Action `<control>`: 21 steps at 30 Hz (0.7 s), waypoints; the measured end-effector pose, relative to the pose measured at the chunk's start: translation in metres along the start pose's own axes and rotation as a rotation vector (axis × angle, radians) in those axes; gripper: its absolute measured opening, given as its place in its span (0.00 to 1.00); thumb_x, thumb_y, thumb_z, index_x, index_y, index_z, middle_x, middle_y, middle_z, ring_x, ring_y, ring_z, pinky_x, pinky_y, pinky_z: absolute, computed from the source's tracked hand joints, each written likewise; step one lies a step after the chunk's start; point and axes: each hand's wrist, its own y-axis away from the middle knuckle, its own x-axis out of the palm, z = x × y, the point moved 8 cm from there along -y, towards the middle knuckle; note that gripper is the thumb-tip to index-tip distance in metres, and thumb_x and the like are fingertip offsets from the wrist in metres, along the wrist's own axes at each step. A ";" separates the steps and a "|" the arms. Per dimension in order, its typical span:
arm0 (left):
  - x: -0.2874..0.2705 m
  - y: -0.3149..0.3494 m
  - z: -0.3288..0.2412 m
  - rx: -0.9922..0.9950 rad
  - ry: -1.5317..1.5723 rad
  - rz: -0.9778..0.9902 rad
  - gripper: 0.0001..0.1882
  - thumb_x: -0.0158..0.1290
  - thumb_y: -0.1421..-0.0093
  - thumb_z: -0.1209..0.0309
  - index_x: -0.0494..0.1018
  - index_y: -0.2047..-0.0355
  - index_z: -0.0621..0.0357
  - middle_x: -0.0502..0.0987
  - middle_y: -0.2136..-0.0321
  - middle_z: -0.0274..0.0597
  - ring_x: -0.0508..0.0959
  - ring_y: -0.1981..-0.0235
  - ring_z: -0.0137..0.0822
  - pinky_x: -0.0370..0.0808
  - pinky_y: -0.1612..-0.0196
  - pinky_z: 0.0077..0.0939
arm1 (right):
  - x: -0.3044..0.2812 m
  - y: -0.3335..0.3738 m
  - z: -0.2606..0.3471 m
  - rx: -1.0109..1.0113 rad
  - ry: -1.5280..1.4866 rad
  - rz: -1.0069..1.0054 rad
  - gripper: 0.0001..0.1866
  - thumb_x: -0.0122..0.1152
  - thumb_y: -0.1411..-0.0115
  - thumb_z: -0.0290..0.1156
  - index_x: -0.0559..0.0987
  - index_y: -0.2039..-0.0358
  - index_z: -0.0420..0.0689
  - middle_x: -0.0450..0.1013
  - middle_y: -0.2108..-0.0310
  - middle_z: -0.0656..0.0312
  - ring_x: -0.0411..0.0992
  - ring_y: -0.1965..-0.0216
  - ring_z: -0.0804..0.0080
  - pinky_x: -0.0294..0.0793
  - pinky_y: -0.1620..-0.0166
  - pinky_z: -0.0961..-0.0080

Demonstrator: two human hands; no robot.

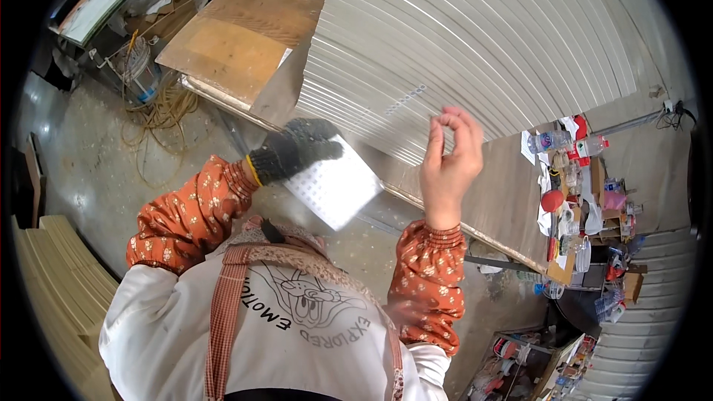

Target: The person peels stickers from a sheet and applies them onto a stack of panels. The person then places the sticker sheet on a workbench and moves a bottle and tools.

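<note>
My left hand [297, 150], in a dark knitted glove with a yellow cuff, is closed on the edge of a white sheet [340, 187] printed with rows of small pale marks. My bare right hand [451, 160] is raised beside the ribbed panel, thumb and forefinger brought together. Whatever those fingertips may hold is too small to make out. Beyond both hands lies a large pale grey ribbed panel [475, 37]. A short slanting row of small bluish marks [406, 99] shows on its ribs, left of my right hand.
The panel rests on a long wooden table [245, 37]. Bottles and other clutter [572, 171] crowd its right end. Coiled hose [160, 122] lies on the floor at the left, near a bucket [141, 78]. Stacked beige panels [63, 289] stand at lower left, a cluttered shelf [520, 364] at lower right.
</note>
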 end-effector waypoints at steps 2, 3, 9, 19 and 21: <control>-0.006 0.011 0.040 -0.366 0.240 0.000 0.10 0.54 0.48 0.67 0.75 0.67 0.58 0.74 0.70 0.45 0.74 0.66 0.39 0.71 0.63 0.31 | 0.000 -0.010 0.000 -0.017 0.044 0.003 0.04 0.56 0.52 0.19 0.72 0.73 0.39 0.69 0.66 0.55 0.66 0.63 0.59 0.67 0.62 0.70; -0.015 0.016 0.054 -0.285 0.107 0.014 0.11 0.54 0.47 0.65 0.75 0.67 0.57 0.74 0.68 0.45 0.73 0.64 0.40 0.70 0.60 0.31 | 0.002 -0.013 0.001 -0.030 0.085 0.008 0.04 0.57 0.51 0.19 0.72 0.73 0.39 0.68 0.65 0.54 0.66 0.62 0.59 0.67 0.62 0.70; -0.049 0.025 0.130 -0.336 0.043 -0.087 0.08 0.54 0.47 0.69 0.75 0.68 0.59 0.75 0.74 0.41 0.72 0.71 0.30 0.70 0.66 0.25 | 0.016 -0.021 0.005 -0.021 0.294 0.010 0.06 0.58 0.52 0.20 0.72 0.72 0.40 0.64 0.65 0.54 0.61 0.62 0.58 0.62 0.59 0.65; -0.042 0.031 0.158 -0.297 0.135 -0.056 0.07 0.52 0.46 0.73 0.74 0.66 0.62 0.75 0.69 0.37 0.72 0.66 0.27 0.69 0.60 0.21 | 0.023 -0.021 0.010 -0.035 0.530 -0.013 0.07 0.58 0.53 0.22 0.74 0.72 0.44 0.62 0.67 0.56 0.60 0.62 0.58 0.58 0.60 0.62; -0.044 0.032 0.159 -0.362 0.184 -0.113 0.08 0.52 0.46 0.74 0.73 0.66 0.62 0.74 0.68 0.37 0.72 0.66 0.27 0.69 0.59 0.21 | 0.025 -0.022 0.011 -0.046 0.545 0.004 0.07 0.58 0.53 0.22 0.74 0.72 0.45 0.62 0.67 0.56 0.59 0.62 0.58 0.57 0.60 0.62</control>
